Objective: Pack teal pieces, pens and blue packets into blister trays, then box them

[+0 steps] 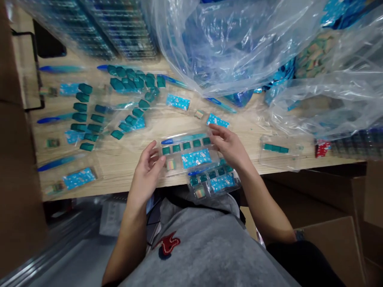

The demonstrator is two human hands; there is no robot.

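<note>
While the clear plastic blister tray [188,153] lies near the front edge of the desk [176,123], the right hand [226,145] rests curled fingers on its end, grip unclear. The left hand [146,171] hangs open just beside it, holding nothing. Shifting the tray would call for closing on its edges.

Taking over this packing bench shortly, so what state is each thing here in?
Clear plastic blister tray, filled, holding teal squares and a blue pen.
Left hand, open, beside the tray.
Right hand, open, fingers at the tray's far corner.
Large clear plastic bag, crumpled.
</note>
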